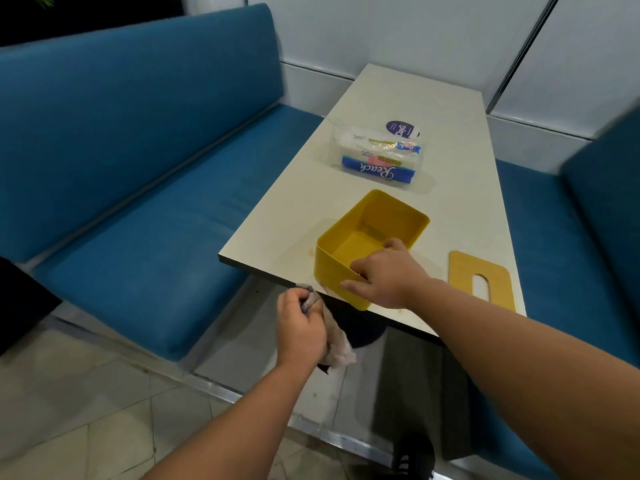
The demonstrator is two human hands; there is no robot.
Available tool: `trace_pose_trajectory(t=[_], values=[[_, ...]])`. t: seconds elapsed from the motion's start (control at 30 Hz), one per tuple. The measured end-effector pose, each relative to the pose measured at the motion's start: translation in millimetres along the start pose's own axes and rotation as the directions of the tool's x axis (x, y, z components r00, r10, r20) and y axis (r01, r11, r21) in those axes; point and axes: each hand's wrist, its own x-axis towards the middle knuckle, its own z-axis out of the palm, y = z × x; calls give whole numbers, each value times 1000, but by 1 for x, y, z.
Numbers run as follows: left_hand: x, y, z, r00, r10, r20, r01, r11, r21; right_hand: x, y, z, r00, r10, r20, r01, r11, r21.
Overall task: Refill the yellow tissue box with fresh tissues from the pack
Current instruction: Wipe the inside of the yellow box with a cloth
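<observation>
I see the yellow box (pixel 349 268) standing open at the near end of the table (pixel 460 216), its near corner just over the table's edge. Nothing lies inside it; I can see its bare yellow floor. My right hand (pixel 384 271) grips the box's near right wall: the thumb hooks over the rim into the box and the fingers press on the outside of the wall. My left hand (pixel 301 327) hangs just below the table's near edge, clenched around a crumpled, dirty-looking cloth (pixel 337 344); part of the cloth bunches out above the fist against the table edge, and the rest hangs down behind the hand.

The box's lid (pixel 481 278), a tan flat panel with a slot cut in it, lies on the table to the right of the box, apart from it and close to the table's near right corner. The pack (pixel 377 157) of tissues sits further along the table, beyond the box and well apart from it, in clear wrap with blue bands and the word "Reach". Just behind the pack a dark round sticker (pixel 403 129) lies flat on the table. Blue benches (pixel 145 188) run along both sides of the table.
</observation>
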Motion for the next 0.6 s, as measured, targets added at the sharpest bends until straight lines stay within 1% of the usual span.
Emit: trace_pose_trajectory(t=[0.07, 0.13, 0.23, 0.3, 0.4, 0.43, 0.53, 0.57, 0.6], values=[[6, -1, -8, 1000, -3, -29, 3, 1000, 8, -5, -8, 0, 995, 8, -98, -7, 1000, 12], [12, 0, -17, 999, -17, -46, 17, 1000, 4, -7, -6, -14, 985, 62, -163, -47, 995, 90], [24, 10, -25, 997, 29, -74, -29, 1000, 3, -2, 11, -57, 967, 195, -166, -142, 948, 285], [32, 26, -26, 991, 96, -93, -97, 995, -3, 3, 22, -84, 948, 252, -192, -144, 882, 448], [38, 58, -23, 972, 205, -118, -213, 975, -61, 10, 35, -103, 923, 309, -230, -84, 745, 662], [39, 71, -23, 960, 242, -139, -255, 963, -83, 10, 38, -106, 919, 326, -219, -66, 678, 732], [42, 96, -20, 906, 350, -236, -378, 922, -81, 11, 45, -107, 920, 362, -148, -11, 402, 916], [44, 100, -18, 890, 373, -261, -404, 912, -74, 11, 46, -107, 923, 361, -136, 7, 338, 941], [46, 103, -17, 879, 388, -278, -420, 905, -68, 9, 47, -108, 922, 360, -140, 25, 307, 951]])
